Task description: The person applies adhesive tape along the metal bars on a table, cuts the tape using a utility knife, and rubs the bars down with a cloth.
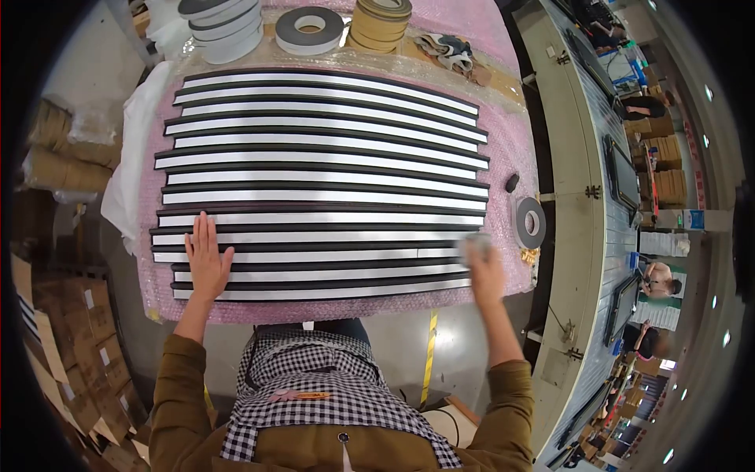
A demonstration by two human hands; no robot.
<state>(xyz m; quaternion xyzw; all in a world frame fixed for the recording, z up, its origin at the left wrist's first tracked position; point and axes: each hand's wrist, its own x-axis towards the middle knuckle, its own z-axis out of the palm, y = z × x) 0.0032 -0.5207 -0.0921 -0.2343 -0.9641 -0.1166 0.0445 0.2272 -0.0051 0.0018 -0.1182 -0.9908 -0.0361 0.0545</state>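
Long black strips with white faces lie side by side in rows across the bench. My left hand rests flat on the strips near their left ends, its fingers stretched out and holding nothing. At the right ends of the lower rows is my right hand, smeared by motion. A blurred grey object shows at its fingertips, too unclear to name. In one of the lower strips, a thin seam crosses the white face left of my right hand.
Pink bubble wrap covers the bench. A grey tape roll and a small black object lie at the right. White rolls, a dark roll and tan rolls stand behind. Cardboard boxes are at left.
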